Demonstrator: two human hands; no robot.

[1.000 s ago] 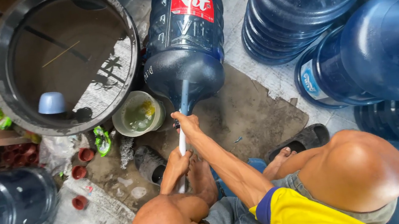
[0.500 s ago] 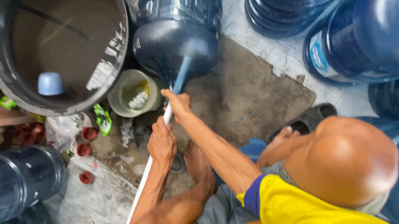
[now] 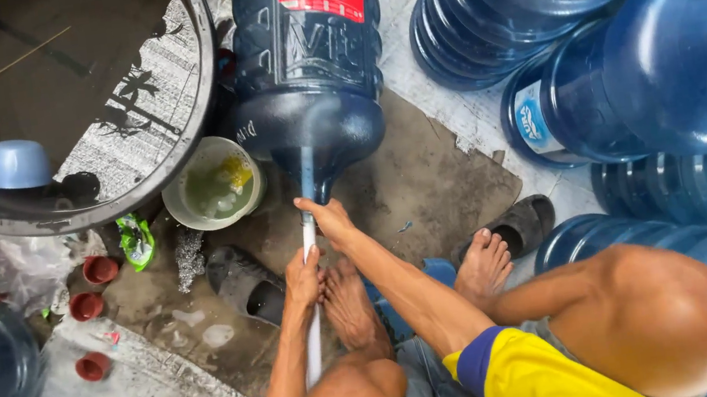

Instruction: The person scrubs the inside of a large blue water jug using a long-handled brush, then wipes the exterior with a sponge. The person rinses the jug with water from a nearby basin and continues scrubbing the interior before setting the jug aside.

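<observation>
Both hands grip white rod – left hand [image 3: 302, 278] lower, right hand [image 3: 329, 220] at blue jug [image 3: 308, 95] neck.

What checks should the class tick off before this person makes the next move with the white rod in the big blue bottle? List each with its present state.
1. Both hands on the white rod: ok. The left hand wraps it low down, and the right hand holds it near the bottle mouth.
2. Rod entered in the neck of the blue bottle: ok, it runs in through the opening.
3. Bottle lying steady on the floor: cannot tell, no support is visible.
4. Small bucket out of the rod's way: ok, it stands to the side of the neck.
5. Feet clear of the rod: not ok, one bare foot lies right beside it.
6. What is on the rod's tip inside the bottle: cannot tell.
</observation>
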